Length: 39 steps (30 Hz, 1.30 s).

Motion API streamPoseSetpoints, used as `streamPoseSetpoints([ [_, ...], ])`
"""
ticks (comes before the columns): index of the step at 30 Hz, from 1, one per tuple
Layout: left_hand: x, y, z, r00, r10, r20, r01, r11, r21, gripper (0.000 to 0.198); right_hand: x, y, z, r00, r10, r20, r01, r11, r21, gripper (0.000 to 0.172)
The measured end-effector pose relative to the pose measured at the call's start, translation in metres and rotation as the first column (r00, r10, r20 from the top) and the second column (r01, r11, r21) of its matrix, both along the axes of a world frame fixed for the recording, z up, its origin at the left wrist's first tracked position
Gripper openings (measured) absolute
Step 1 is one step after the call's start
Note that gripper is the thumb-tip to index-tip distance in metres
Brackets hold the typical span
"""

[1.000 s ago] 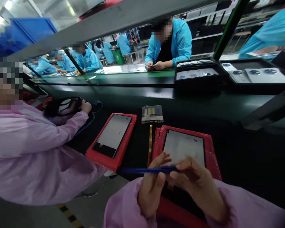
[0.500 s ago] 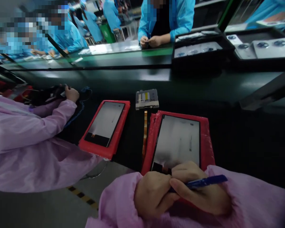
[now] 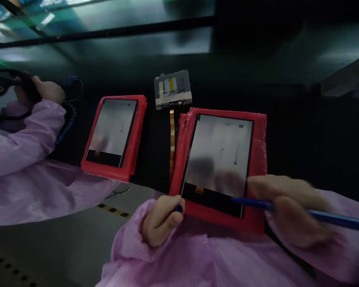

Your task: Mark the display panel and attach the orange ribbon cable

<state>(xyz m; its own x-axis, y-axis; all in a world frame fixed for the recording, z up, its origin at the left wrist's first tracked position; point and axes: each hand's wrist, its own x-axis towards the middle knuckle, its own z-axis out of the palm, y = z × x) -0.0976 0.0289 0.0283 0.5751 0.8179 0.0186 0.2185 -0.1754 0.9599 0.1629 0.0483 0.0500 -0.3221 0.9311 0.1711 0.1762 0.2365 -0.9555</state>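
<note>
Hands have parted; right hand (image 3: 287,207) holds pen (image 3: 317,215).

The dark bench top (image 3: 302,135) lay bare to the right of the near red tray (image 3: 259,159), leaving open passage there. On the left, a narrow strip between that tray and the second red tray (image 3: 137,131) was crossed lengthwise by an orange flex cable (image 3: 172,147) running up to a small grey module (image 3: 172,88). A co-worker's sleeve (image 3: 26,135) and a coiled blue cord (image 3: 66,125) crowded the far left. Behind, what looked like a raised conveyor edge (image 3: 107,32) bounded the bench.
</note>
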Motion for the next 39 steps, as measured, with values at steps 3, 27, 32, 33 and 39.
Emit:
streamPoseSetpoints([
  [3,0.011,-0.002,-0.017,0.992,0.118,-0.038,-0.103,0.953,0.286,0.040,-0.012,-0.001,-0.015,0.999,0.018,-0.029,-0.021,0.992,-0.125,0.017],
  [27,0.024,0.000,-0.035,0.996,0.078,-0.052,-0.042,0.870,0.492,0.035,-0.033,-0.004,-0.037,0.923,0.039,0.382,-0.068,0.996,0.064,0.028],
  [32,0.024,0.000,-0.034,0.995,0.073,-0.061,-0.033,0.865,0.501,0.034,-0.035,-0.002,-0.036,0.922,0.035,0.385,-0.083,0.991,0.108,0.028],
  [33,0.024,0.000,-0.034,0.995,0.072,-0.066,-0.030,0.865,0.500,0.034,-0.035,-0.001,-0.036,0.922,0.036,0.385,-0.089,0.989,0.120,0.028],
  [39,0.024,-0.001,-0.034,0.994,0.090,-0.059,-0.048,0.862,0.504,0.034,-0.032,-0.005,-0.037,0.984,0.024,0.179,-0.005,0.994,-0.105,0.025],
])
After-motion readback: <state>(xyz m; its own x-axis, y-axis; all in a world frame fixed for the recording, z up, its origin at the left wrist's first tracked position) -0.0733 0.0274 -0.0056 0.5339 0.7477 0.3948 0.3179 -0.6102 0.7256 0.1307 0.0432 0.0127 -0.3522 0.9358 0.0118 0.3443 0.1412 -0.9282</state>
